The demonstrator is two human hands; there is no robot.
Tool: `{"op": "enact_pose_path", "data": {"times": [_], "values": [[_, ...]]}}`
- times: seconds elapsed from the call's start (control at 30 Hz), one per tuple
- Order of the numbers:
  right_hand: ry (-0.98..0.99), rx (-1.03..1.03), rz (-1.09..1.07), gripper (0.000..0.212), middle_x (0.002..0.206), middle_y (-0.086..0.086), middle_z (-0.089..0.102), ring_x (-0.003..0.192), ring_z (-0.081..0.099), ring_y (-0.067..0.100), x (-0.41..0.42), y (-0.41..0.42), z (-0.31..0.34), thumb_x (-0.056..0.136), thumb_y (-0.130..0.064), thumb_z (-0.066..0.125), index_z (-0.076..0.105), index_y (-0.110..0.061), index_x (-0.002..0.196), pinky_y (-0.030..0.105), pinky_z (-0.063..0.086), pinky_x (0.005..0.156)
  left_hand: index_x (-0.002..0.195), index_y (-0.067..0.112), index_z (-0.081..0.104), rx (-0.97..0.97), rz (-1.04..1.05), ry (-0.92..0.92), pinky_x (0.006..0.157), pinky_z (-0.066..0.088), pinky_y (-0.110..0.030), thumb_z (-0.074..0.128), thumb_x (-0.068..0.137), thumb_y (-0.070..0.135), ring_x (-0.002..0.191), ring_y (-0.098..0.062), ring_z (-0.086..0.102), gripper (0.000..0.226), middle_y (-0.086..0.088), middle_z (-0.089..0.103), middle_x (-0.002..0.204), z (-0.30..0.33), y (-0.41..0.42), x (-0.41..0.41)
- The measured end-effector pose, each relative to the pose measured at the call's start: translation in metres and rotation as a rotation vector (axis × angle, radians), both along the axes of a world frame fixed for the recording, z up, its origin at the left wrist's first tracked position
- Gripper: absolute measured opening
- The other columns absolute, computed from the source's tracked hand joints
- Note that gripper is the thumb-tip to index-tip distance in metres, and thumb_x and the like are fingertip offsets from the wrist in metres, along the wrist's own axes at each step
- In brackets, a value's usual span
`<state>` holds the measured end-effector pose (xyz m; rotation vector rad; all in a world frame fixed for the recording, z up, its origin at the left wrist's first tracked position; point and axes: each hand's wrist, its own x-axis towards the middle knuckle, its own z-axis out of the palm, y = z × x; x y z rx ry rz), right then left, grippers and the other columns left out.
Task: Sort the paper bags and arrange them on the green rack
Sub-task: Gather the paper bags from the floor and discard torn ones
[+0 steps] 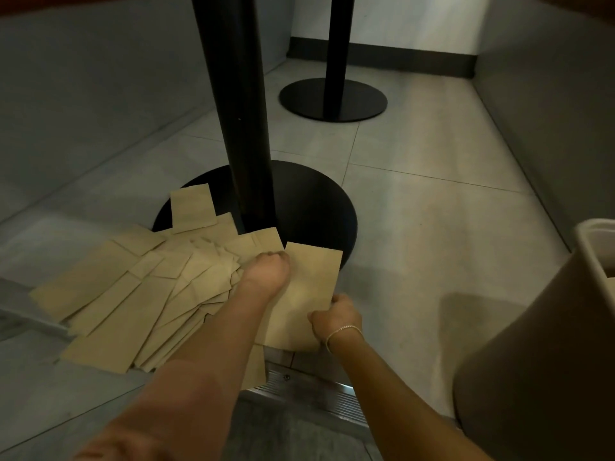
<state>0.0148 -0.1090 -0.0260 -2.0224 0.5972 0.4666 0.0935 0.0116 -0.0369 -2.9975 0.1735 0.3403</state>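
Below, on the pale grey tiled floor (432, 201), flat rectangular brown kraft-paper bags (133, 294) lay fanned in a loose, overlapping heap, their matte surfaces creased and their corners pointing in many directions. Some of the heap spilled onto the round, flat black metal base (309, 201) of a thick black cylindrical table post (239, 104), which rose straight out of the pile's far edge and stood between the bags and the open floor beyond. One single brown paper bag (306, 294) was lifted just above the heap's right side, held between both hands. The left hand (266, 271) gripped its upper left edge with fingers curled into a fist around the paper. The right hand (336, 317), with a thin beaded bracelet (342, 331) on the wrist, pinched the lower right edge, fingers bent tightly. A ribbed metal floor strip (316, 394) ran under the forearms. At the right edge stood a smooth beige plastic bin (532, 361), rounded at its corners, well apart from the heap. Farther back stood a second black post on a round base (332, 98), near the dark skirting of the wall.
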Motion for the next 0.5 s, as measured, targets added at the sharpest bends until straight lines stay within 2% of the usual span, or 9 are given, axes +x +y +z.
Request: {"op": "enact_pose_path", "data": {"times": [0.13,0.23,0.4,0.5], "values": [[-0.109,-0.045,-0.015,0.030,0.117,0.013,0.060,0.106,0.056,0.029,0.002,-0.011,0.021,0.090,-0.011,0.050,0.055,-0.010,0.120,0.026,0.040,0.076,0.130,0.004,0.040,-0.039,-0.018,0.065,0.077,0.044,-0.033,0.037,0.095,0.006,0.103,-0.029,0.056,0.034,-0.015,0.056,0.116,0.009,-0.007,0.001],[-0.180,-0.100,-0.055,0.031,0.118,0.012,0.060,0.107,0.056,0.029,0.001,-0.022,0.043,0.093,-0.011,0.048,0.055,-0.010,0.122,0.027,0.042,0.079,0.132,0.010,0.038,-0.151,-0.017,0.026,0.077,0.046,-0.036,0.030,0.098,0.009,0.098,-0.029,0.057,0.035,-0.015,0.057,0.111,0.023,-0.022,-0.006],[-0.295,-0.153,-0.162,0.028,0.114,0.011,0.062,0.103,0.058,0.028,-0.005,-0.039,0.083,0.092,-0.008,0.047,0.059,-0.011,0.117,0.028,0.042,0.076,0.132,0.018,0.041,-0.490,0.023,-0.080,0.061,0.043,-0.032,0.030,0.099,0.015,0.077,-0.019,0.054,0.035,-0.008,0.056,0.093,0.059,-0.050,-0.023],[-0.371,-0.161,-0.199,0.029,0.114,0.012,0.061,0.102,0.057,0.028,-0.011,-0.047,0.110,0.091,-0.006,0.048,0.059,-0.010,0.118,0.027,0.041,0.076,0.125,0.021,0.048,-0.705,0.030,-0.114,0.066,0.048,-0.035,0.031,0.100,0.018,0.078,-0.021,0.057,0.030,-0.007,0.060,0.093,0.090,-0.062,-0.032]]}}
